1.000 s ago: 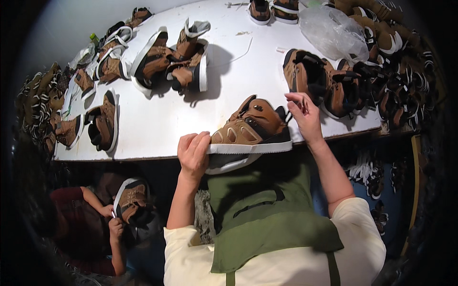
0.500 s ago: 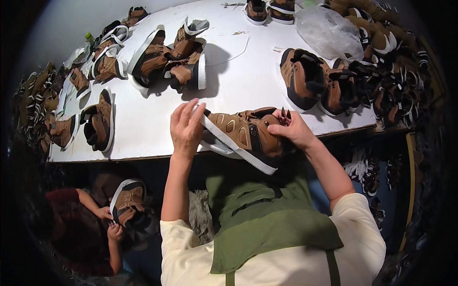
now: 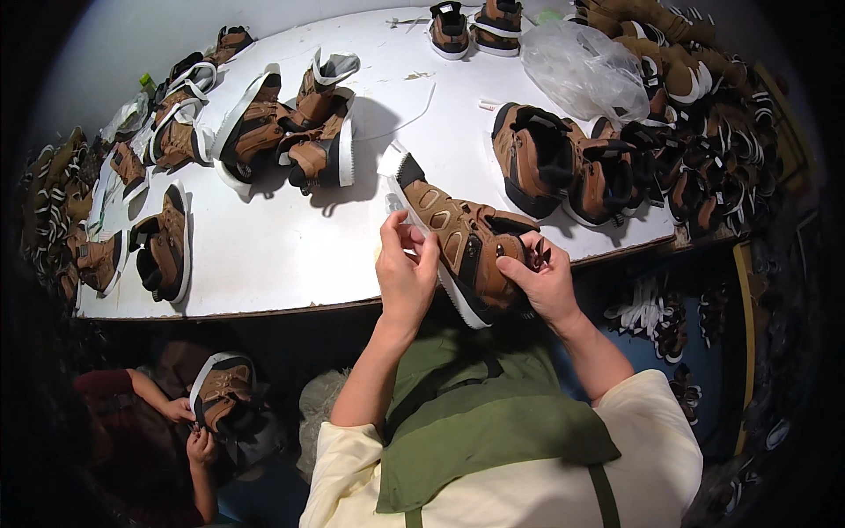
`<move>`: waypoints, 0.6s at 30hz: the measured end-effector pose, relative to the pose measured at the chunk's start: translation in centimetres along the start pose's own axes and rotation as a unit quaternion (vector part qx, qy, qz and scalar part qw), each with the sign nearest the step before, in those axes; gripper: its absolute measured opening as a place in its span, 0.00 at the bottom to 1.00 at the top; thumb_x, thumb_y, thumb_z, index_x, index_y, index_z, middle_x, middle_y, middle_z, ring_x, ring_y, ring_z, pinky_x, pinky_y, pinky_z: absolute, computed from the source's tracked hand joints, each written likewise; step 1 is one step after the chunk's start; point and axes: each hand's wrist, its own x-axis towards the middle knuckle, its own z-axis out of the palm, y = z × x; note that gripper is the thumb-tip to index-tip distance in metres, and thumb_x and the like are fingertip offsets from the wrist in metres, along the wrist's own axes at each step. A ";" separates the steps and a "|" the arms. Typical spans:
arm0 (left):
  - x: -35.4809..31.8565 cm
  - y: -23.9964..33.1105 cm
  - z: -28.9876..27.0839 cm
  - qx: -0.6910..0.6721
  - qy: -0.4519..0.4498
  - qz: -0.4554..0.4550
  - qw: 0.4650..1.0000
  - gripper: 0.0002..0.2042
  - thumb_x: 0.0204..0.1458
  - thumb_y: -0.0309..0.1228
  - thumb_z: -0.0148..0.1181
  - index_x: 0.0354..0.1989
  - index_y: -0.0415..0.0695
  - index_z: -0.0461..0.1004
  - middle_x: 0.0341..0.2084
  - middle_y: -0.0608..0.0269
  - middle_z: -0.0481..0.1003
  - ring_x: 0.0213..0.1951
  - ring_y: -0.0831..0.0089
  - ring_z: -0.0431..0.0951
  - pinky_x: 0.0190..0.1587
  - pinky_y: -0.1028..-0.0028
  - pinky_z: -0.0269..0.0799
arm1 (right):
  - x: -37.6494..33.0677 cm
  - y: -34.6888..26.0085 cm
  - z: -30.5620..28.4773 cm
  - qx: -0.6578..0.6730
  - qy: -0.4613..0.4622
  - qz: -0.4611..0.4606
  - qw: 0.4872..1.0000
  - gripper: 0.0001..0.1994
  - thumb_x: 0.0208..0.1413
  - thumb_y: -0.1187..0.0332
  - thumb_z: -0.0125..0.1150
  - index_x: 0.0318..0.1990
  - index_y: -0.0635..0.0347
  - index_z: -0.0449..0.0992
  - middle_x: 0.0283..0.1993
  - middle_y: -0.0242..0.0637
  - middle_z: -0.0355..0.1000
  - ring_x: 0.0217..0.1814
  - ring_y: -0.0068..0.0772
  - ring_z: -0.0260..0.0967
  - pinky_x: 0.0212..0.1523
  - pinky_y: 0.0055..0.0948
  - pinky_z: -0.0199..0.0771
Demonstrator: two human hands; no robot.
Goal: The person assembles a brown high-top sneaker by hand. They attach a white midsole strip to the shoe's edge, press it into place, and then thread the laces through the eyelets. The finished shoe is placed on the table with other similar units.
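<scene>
A brown shoe [image 3: 449,231] with black panels and a white sole edge is held in front of me, toe up and to the left over the table. My right hand [image 3: 547,280] is closed around its ankle end, thumb on the outside. Dark pointed tips [image 3: 539,255], perhaps of a small tool, show between those fingers. Along the sole runs a white strip [image 3: 398,189], which looks loose near the toe. My left hand [image 3: 407,268] is closed, fingertips pinching that strip at the shoe's side; the exact contact is partly hidden.
Brown shoes with white strips [image 3: 308,132] stand on the white table [image 3: 273,255]. More shoes [image 3: 550,163] and a clear plastic bag [image 3: 585,70] are at the right. At lower left, a co-worker's hands [image 3: 198,431] hold another shoe [image 3: 224,392]. Shoe heaps line both sides.
The shoe has tilted so its toe points more up and away. My left hand has moved from the toe down along the sole edge; my right hand keeps its hold.
</scene>
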 end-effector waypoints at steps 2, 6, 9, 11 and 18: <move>0.3 -0.3 0.2 0.024 0.003 0.005 1.000 0.25 0.49 0.25 0.64 0.54 0.34 0.62 0.30 0.61 0.69 0.27 0.76 0.70 0.27 0.77 0.69 | 0.0 0.3 -0.1 0.002 0.003 -0.001 1.000 0.08 0.54 0.71 0.67 0.33 0.61 0.73 0.28 0.20 0.69 0.29 0.07 0.60 0.30 0.11 0.62; 0.6 -0.1 0.4 0.038 0.011 0.011 0.999 0.23 0.51 0.24 0.60 0.55 0.33 0.62 0.29 0.60 0.70 0.26 0.73 0.71 0.27 0.75 0.70 | 0.1 0.4 -0.4 -0.024 -0.006 0.008 1.000 0.07 0.54 0.71 0.66 0.33 0.61 0.72 0.28 0.21 0.69 0.29 0.08 0.60 0.31 0.12 0.63; 0.6 -0.4 0.4 0.026 0.009 -0.006 1.000 0.21 0.53 0.23 0.56 0.55 0.33 0.61 0.28 0.57 0.72 0.26 0.71 0.73 0.28 0.73 0.71 | 0.3 -0.1 0.0 0.003 -0.001 0.024 1.000 0.07 0.55 0.71 0.65 0.34 0.61 0.72 0.28 0.21 0.69 0.29 0.08 0.60 0.30 0.12 0.62; 0.7 -1.1 0.3 0.020 0.012 0.001 1.000 0.20 0.55 0.23 0.53 0.56 0.32 0.61 0.27 0.54 0.73 0.26 0.70 0.74 0.29 0.71 0.72 | 0.4 -0.1 0.1 0.011 0.003 0.028 1.000 0.07 0.55 0.71 0.65 0.34 0.61 0.72 0.28 0.20 0.68 0.28 0.08 0.59 0.30 0.13 0.61; 0.8 0.2 -0.1 0.152 0.119 0.183 0.964 0.24 0.44 0.16 0.61 0.53 0.37 0.68 0.36 0.51 0.73 0.39 0.56 0.74 0.39 0.66 0.72 | -0.3 0.7 0.6 0.018 0.021 0.043 0.999 0.09 0.55 0.68 0.65 0.33 0.61 0.71 0.26 0.18 0.64 0.26 0.07 0.54 0.27 0.13 0.56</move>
